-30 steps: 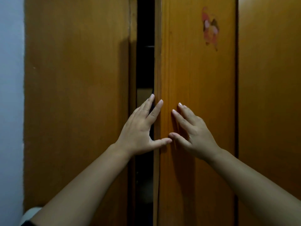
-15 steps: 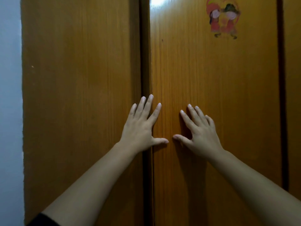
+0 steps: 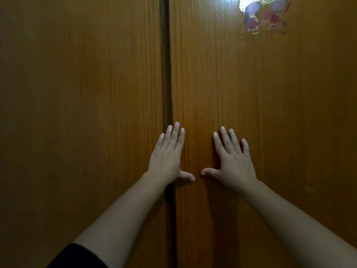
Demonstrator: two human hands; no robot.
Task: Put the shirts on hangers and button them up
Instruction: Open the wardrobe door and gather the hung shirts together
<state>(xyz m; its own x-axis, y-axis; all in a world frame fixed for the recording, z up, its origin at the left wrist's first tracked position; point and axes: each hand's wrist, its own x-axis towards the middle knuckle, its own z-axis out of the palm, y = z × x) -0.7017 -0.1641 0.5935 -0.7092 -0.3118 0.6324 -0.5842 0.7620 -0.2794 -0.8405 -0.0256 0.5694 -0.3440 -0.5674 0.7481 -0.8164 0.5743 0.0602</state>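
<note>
Two brown wooden wardrobe doors fill the view, the left door (image 3: 81,132) and the right door (image 3: 280,122), shut against each other along a dark seam (image 3: 166,74). My left hand (image 3: 167,157) lies flat with straight fingers across the seam, its thumb on the right door. My right hand (image 3: 232,161) presses flat on the right door, fingers spread. No shirts or hangers are in view.
A colourful sticker (image 3: 264,16) is stuck high on the right door, partly washed out by glare. A dark sleeve (image 3: 77,256) shows at the bottom left. The doors stand very close in front of me.
A second ago the right door stood ajar with a dark gap. It has swung shut under both hands, and the view has moved closer to the doors.
</note>
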